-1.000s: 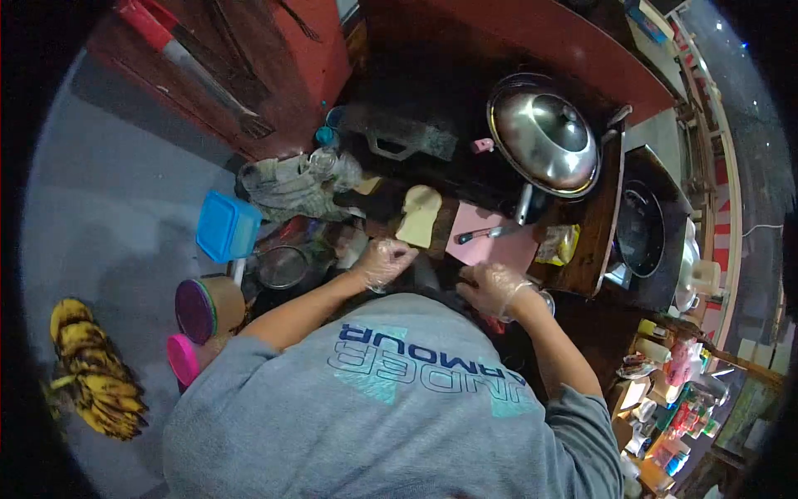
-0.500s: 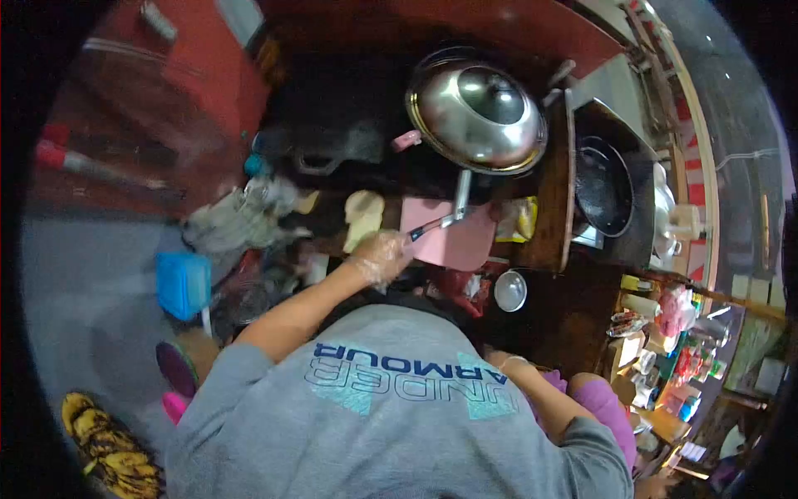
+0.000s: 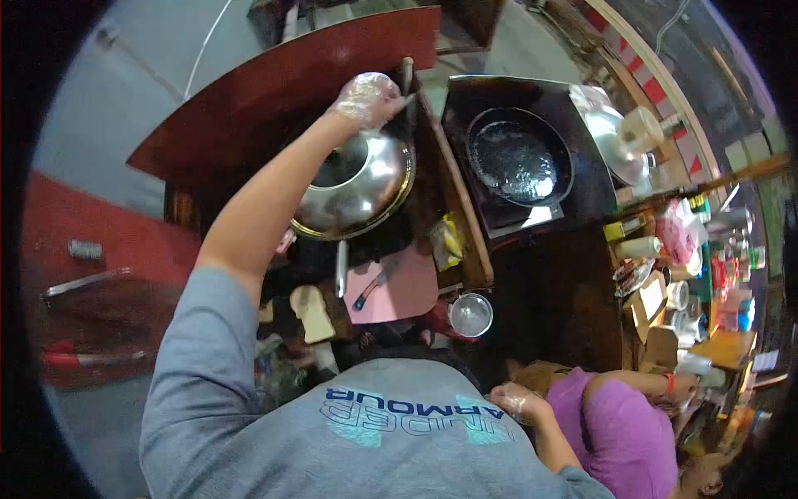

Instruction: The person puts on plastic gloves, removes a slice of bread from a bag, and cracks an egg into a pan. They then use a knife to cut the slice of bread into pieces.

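Left hand (image 3: 366, 100) is hovering beyond lid (image 3: 374, 193), right hand (image 3: 515, 401) beside shirt (image 3: 416, 453), grips unclear; board (image 3: 409, 295) is presumably keeping knife (image 3: 377, 283) clean.

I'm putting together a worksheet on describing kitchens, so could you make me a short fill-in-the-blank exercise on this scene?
1. The hand near the domed lid is the person's ____ hand.
2. The black-handled utensil lies on a board coloured ____.
3. In the picture, the frying pan is to the ____ of the domed lid.

Missing words: left; pink; right.
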### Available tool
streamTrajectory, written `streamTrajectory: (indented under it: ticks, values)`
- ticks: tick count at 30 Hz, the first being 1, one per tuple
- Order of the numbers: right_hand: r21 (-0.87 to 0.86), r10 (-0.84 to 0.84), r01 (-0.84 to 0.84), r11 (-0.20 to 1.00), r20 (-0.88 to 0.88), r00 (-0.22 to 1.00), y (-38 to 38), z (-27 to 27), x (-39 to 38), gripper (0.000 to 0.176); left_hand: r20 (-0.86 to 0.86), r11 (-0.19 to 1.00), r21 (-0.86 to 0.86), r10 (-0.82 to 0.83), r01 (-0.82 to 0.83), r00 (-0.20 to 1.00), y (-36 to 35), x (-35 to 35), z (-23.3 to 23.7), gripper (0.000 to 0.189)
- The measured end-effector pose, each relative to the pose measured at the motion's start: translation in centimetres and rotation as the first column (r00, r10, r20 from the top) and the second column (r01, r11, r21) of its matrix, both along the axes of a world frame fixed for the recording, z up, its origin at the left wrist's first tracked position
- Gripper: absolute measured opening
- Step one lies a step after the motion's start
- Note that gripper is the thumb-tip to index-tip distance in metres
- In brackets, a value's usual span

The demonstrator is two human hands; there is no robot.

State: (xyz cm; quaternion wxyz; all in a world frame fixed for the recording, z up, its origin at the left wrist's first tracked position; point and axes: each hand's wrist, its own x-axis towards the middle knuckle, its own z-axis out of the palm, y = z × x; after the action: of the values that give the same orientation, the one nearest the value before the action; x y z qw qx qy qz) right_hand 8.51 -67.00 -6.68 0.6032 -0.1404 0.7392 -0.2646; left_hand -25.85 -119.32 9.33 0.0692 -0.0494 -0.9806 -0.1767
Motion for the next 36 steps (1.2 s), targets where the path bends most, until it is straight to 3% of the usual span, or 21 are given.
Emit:
streamTrajectory:
  ticks: [1,3,4,5,7,9,11,14,15,18,19,20,21,22,24,28,30,31,33,34,36]
  values:
    - [0.114,-0.159,0.146,0.983,0.112,0.981,0.8,-1.2,1.0,0.039,0.045,0.993,-0.117,0.024,-0.018,0.999,-0.2,-4.0,-2.1,0.03]
    - [0.143,-0.187,0.172,0.975,0.096,0.978,0.7,0.4,1.4,0.038,0.145,0.949,-0.302,0.135,-0.087,0.98,1.1,-8.1,-3.3,0.027]
    - [0.181,-0.187,0.17,0.969,0.081,0.979,0.7,1.0,1.3,0.038,0.141,0.95,-0.305,0.116,-0.068,0.983,1.5,-9.3,-3.9,0.027]
    - [0.142,-0.222,0.213,0.967,0.048,0.974,2.4,-1.7,3.0,0.037,0.209,0.915,-0.402,0.13,-0.036,0.969,0.8,-11.0,-5.6,0.042]
    - [0.117,-0.243,0.247,0.962,-0.05,0.969,3.1,-1.7,4.1,0.037,0.278,0.911,-0.406,0.193,-0.066,0.941,-0.1,-14.7,-9.6,0.091]
    - [0.095,-0.192,0.219,0.971,-0.238,0.952,3.0,-0.6,4.1,0.036,0.29,0.91,-0.401,0.233,-0.103,0.928,-0.2,-15.8,-10.9,0.092]
    - [0.118,-0.227,0.254,0.96,-0.207,0.952,2.4,-0.3,2.9,0.036,0.403,0.901,-0.385,0.361,-0.202,0.841,0.8,-16.5,-10.7,0.093]
    - [0.099,-0.274,0.298,0.949,-0.199,0.941,2.2,-1.8,1.5,0.035,0.417,0.888,-0.394,0.402,-0.237,0.815,0.0,-18.2,-13.2,0.093]
    - [0.069,-0.282,0.303,0.951,-0.218,0.934,1.4,-1.4,-0.3,0.037,0.383,0.872,-0.426,0.414,-0.24,0.826,2.5,-15.6,-10.2,0.095]
    - [-0.054,-0.26,0.255,0.965,-0.24,0.935,-1.0,-1.8,-4.5,0.04,0.302,0.861,-0.454,0.39,-0.228,0.87,1.2,-16.8,-13.0,0.103]
    - [-0.136,-0.219,0.19,0.972,-0.246,0.944,-1.8,-2.0,-5.8,0.041,0.25,0.859,-0.443,0.395,-0.258,0.884,1.2,-16.6,-13.3,0.086]
    - [-0.138,-0.222,0.192,0.972,-0.245,0.944,-2.8,-1.4,-7.1,0.041,0.249,0.858,-0.445,0.394,-0.256,0.885,1.2,-16.4,-12.8,0.086]
    - [-0.228,-0.154,0.103,0.968,-0.22,0.963,-4.0,-0.3,-8.5,0.041,0.238,0.865,-0.457,0.342,-0.206,0.909,1.0,-16.0,-12.1,0.066]
    - [-0.317,-0.08,0.012,0.948,-0.202,0.976,-5.3,1.1,-9.9,0.04,0.231,0.867,-0.464,0.319,-0.184,0.919,1.0,-15.5,-11.2,0.058]
    - [-0.343,0.101,-0.141,0.929,-0.132,0.986,-8.3,5.1,-13.1,0.04,0.184,0.874,-0.452,0.286,-0.177,0.94,1.1,-14.0,-8.7,0.045]
    - [-0.565,0.23,-0.242,0.789,-0.095,0.969,-13.7,11.5,-17.2,0.031,-0.033,0.865,-0.395,0.323,-0.309,0.946,1.6,-8.9,-2.5,0.027]
    - [-0.625,0.223,-0.184,0.758,-0.016,0.975,-16.3,15.8,-18.9,0.025,-0.26,0.782,-0.573,0.11,-0.245,0.959,1.2,-4.8,0.6,0.027]
    - [-0.725,0.145,-0.093,0.682,0.009,0.989,-17.8,15.4,-19.1,0.024,-0.265,0.776,-0.576,0.121,-0.258,0.957,1.1,-2.4,2.1,0.027]
    - [-0.829,0.023,0.035,0.558,0.057,0.998,-21.4,14.3,-19.4,0.022,-0.599,0.916,-0.261,0.094,-0.305,0.795,1.1,3.0,5.1,0.026]
    - [-0.847,-0.021,0.072,0.527,0.071,0.997,-23.2,14.3,-19.3,0.022,-0.654,0.932,-0.219,0.079,-0.288,0.753,1.3,6.3,6.5,0.022]
    - [-0.783,-0.088,0.35,0.513,0.358,0.93,-25.8,15.5,-18.1,0.034,-0.734,0.974,-0.059,0.107,-0.219,0.671,3.0,14.2,8.9,0.015]
